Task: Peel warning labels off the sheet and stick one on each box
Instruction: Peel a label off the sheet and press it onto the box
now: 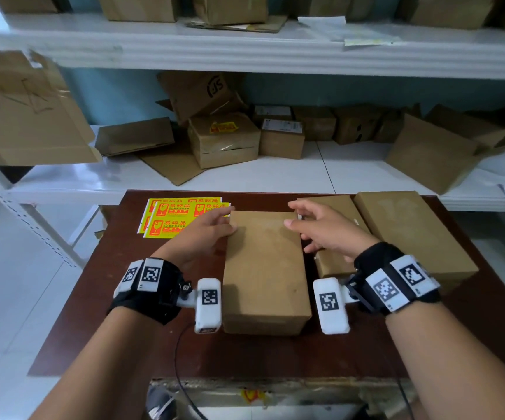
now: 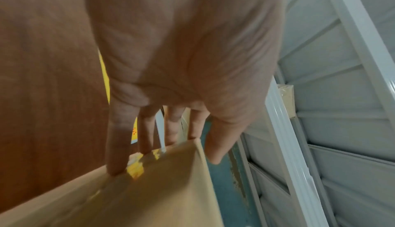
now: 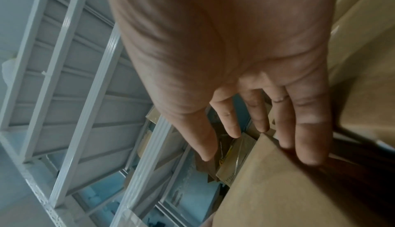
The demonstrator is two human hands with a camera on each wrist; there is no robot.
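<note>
A plain cardboard box [image 1: 263,268] lies lengthwise in the middle of the dark brown table [image 1: 142,328]. My left hand [image 1: 218,221] touches its far left corner with straight fingers [image 2: 116,146] against the side of the box [image 2: 149,188]. My right hand [image 1: 302,225] is at the far right corner, its fingers [image 3: 307,137] straight along the side of the box [image 3: 288,188] and its thumb over the top. Yellow warning label sheets [image 1: 178,218] lie at the table's far left, partly under my left hand. Two more boxes, one narrow [image 1: 333,262] and one wide [image 1: 408,234], stand to the right.
A white shelf rack [image 1: 245,177] runs behind the table with several cardboard boxes, one of which bears a yellow label [image 1: 223,127]. A black cable [image 1: 181,359] hangs over the table's front edge. White floor shows at the left.
</note>
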